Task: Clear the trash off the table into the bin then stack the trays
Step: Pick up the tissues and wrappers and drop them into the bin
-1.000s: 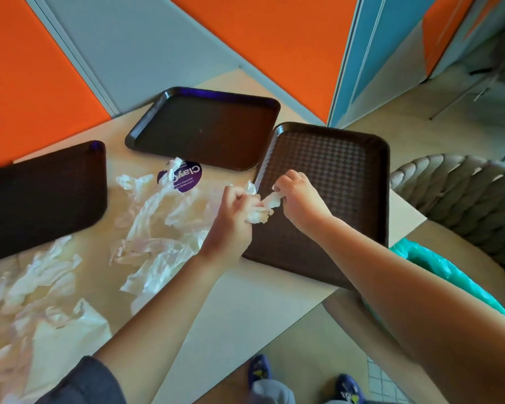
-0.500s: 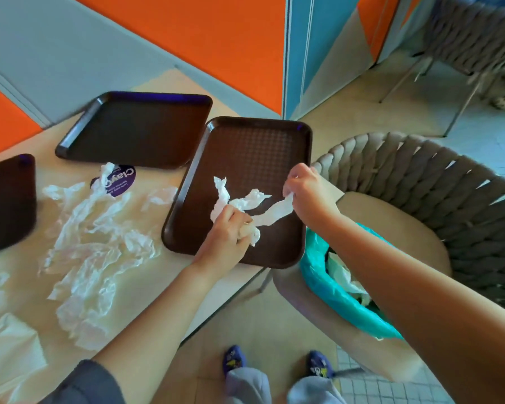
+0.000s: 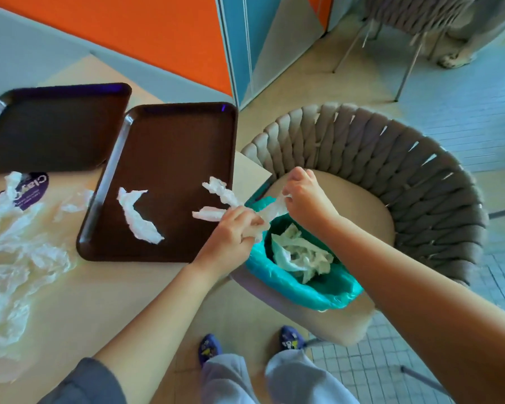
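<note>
My left hand [image 3: 234,231] and my right hand [image 3: 306,196] both grip a crumpled white tissue [image 3: 222,196] stretched between them at the bin's near rim. The bin [image 3: 327,293] has a teal liner, holds crumpled paper, and stands on a woven chair. A brown tray [image 3: 169,158] lies at the table's right end with one white tissue strip [image 3: 137,217] on it. A second brown tray [image 3: 56,126] lies to its left. More crumpled tissues [image 3: 21,252] and a purple round label [image 3: 32,188] are spread over the table's left part.
The woven grey chair [image 3: 391,158] stands right of the table with the bin on its seat. Another chair's legs [image 3: 405,48] are at the far right. An orange and blue partition [image 3: 187,30] backs the table. My feet [image 3: 210,345] are below.
Both hands carried the tissue from over the right tray to the bin's edge. A tissue strip now lies on the tray. The view swung right, and the leftmost tray left the frame.
</note>
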Action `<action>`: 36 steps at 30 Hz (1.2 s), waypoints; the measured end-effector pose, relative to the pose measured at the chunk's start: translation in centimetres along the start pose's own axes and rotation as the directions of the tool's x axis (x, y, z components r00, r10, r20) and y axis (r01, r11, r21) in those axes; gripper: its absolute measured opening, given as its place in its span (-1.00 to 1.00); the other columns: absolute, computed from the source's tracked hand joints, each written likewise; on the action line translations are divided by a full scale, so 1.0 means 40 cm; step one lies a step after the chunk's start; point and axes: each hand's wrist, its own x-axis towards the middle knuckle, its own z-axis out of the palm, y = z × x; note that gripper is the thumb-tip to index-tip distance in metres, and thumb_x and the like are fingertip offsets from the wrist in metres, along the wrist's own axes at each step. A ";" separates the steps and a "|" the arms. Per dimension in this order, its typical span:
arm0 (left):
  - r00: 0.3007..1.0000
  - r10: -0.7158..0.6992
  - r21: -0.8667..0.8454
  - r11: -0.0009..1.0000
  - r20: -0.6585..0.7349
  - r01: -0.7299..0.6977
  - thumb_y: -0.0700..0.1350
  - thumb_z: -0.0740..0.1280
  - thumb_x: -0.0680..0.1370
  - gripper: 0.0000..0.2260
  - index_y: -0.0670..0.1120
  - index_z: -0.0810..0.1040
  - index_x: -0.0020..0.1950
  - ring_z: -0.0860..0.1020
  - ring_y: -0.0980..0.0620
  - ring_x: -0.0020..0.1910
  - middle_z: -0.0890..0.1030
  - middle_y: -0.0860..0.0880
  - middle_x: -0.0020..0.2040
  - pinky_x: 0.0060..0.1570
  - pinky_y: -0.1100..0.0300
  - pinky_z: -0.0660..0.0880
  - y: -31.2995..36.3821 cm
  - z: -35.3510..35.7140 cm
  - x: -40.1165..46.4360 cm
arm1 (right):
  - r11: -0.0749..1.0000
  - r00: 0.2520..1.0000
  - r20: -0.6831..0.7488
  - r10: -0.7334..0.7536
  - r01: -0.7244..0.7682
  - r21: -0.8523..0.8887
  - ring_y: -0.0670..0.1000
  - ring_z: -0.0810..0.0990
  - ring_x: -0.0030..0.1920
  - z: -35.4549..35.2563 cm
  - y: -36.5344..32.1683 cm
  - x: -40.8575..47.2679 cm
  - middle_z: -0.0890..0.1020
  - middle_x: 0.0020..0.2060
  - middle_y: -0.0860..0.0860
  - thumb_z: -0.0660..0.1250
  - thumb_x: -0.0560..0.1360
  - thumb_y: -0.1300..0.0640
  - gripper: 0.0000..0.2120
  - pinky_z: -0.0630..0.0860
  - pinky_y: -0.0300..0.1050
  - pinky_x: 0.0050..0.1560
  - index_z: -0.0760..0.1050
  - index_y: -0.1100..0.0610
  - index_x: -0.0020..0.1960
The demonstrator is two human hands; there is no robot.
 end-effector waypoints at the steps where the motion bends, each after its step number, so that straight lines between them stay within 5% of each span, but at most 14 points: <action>1: 1.000 0.023 0.012 1.000 0.017 -0.023 -0.35 0.34 0.45 -0.78 -0.20 0.53 0.08 0.41 0.10 0.11 0.53 -0.09 0.05 0.20 0.45 0.27 0.005 0.021 0.004 | 1.000 1.000 0.018 0.021 -0.021 -0.004 0.22 0.36 0.08 0.003 0.025 -0.009 0.44 0.07 0.24 0.17 0.47 0.40 -0.79 0.42 0.04 0.07 0.54 0.37 0.02; 7: 0.998 0.040 0.026 0.999 0.041 -0.041 -0.28 0.32 0.35 -0.77 -0.18 0.57 -0.01 0.43 0.05 0.02 0.58 -0.12 -0.05 0.11 0.36 0.31 0.026 0.115 0.000 | 0.997 0.990 0.136 0.032 -0.022 -0.077 0.17 0.34 0.03 0.063 0.147 -0.082 0.43 0.04 0.19 0.17 0.41 0.47 -0.79 0.48 0.04 -0.16 0.53 0.35 -0.06; 12: 0.998 0.005 0.007 1.000 0.062 -0.006 -0.26 0.33 0.35 -0.77 -0.20 0.57 0.00 0.42 0.07 0.03 0.57 -0.09 -0.03 0.11 0.34 0.30 0.031 0.168 -0.015 | 0.999 0.967 0.252 0.031 -0.022 -0.036 0.17 0.34 0.07 0.148 0.191 -0.133 0.39 0.10 0.21 0.13 0.38 0.47 -0.75 0.43 0.12 0.03 0.50 0.35 -0.02; 16: 0.988 -0.017 -0.025 0.999 0.151 0.021 -0.18 0.29 0.34 -0.74 -0.15 0.57 0.01 0.42 0.08 0.03 0.55 -0.04 -0.02 0.11 0.29 0.34 0.038 0.199 -0.022 | 0.996 0.862 0.505 0.054 -0.082 0.033 0.20 0.34 0.23 0.195 0.200 -0.158 0.33 0.27 0.15 0.17 0.48 0.33 -0.63 0.31 0.03 0.28 0.40 0.22 0.29; 22: 0.944 -0.141 -0.020 0.988 0.298 0.154 -0.26 0.33 0.40 -0.69 -0.15 0.46 0.13 0.38 0.13 0.03 0.36 -0.02 0.13 0.09 0.39 0.28 0.047 0.238 0.034 | 0.992 0.765 0.639 0.086 -0.124 0.015 0.15 0.37 0.33 0.240 0.203 -0.203 0.31 0.41 0.13 0.13 0.50 0.32 -0.46 0.27 -0.12 0.29 0.16 0.14 0.46; 25: 0.940 -0.204 0.155 0.974 0.273 0.166 -0.24 0.27 0.46 -0.87 -0.12 0.39 -0.03 0.43 -0.06 -0.11 0.36 -0.06 0.05 -0.13 0.08 0.38 0.030 0.269 0.085 | 0.992 0.775 0.622 0.112 -0.120 -0.029 0.19 0.28 0.40 0.273 0.221 -0.210 0.02 0.52 0.10 0.10 0.56 0.22 -0.42 0.21 -0.05 0.41 -0.02 0.06 0.52; 27: 0.898 -0.301 0.202 0.948 0.320 0.245 -0.13 0.13 0.45 -0.93 -0.11 0.36 -0.15 0.39 -0.12 -0.23 0.40 -0.09 -0.09 -0.32 0.04 0.28 0.006 0.302 0.106 | 0.992 0.759 0.642 0.110 -0.124 -0.024 0.22 0.21 0.43 0.313 0.240 -0.211 -0.06 0.53 0.09 0.09 0.57 0.20 -0.44 0.18 0.03 0.44 -0.01 0.06 0.52; 29: 0.831 -0.381 0.222 0.923 0.405 0.315 -0.14 0.11 0.45 -0.89 -0.16 0.37 -0.17 0.38 -0.14 -0.22 0.41 -0.15 -0.16 -0.29 0.04 0.27 -0.020 0.334 0.114 | 0.994 0.752 0.651 0.105 -0.104 -0.040 0.20 0.20 0.44 0.346 0.250 -0.213 0.02 0.52 0.11 0.08 0.59 0.14 -0.46 0.19 0.04 0.44 -0.01 0.07 0.52; 32: 0.738 -0.415 0.375 0.897 0.532 0.234 -0.25 0.18 0.45 -0.90 -0.25 0.47 -0.16 0.49 -0.20 -0.10 0.48 -0.20 -0.10 -0.11 -0.05 0.47 -0.061 0.401 0.119 | 0.998 0.795 0.605 0.036 0.007 -0.068 0.11 0.12 0.48 0.396 0.271 -0.208 0.09 0.51 0.09 0.00 0.62 -0.05 -0.49 0.06 -0.01 0.48 -0.05 0.02 0.52; 36: 0.601 -0.472 0.528 0.844 0.645 0.096 -0.15 0.22 0.49 -0.89 -0.17 0.42 -0.19 0.51 -0.18 -0.05 0.53 -0.18 -0.09 -0.04 0.04 0.48 -0.098 0.455 0.146 | 0.986 0.799 0.588 0.124 -0.164 0.016 0.14 -0.02 0.51 0.455 0.291 -0.147 -0.04 0.52 0.10 0.03 0.59 -0.12 -0.42 -0.03 0.06 0.49 -0.11 0.00 0.52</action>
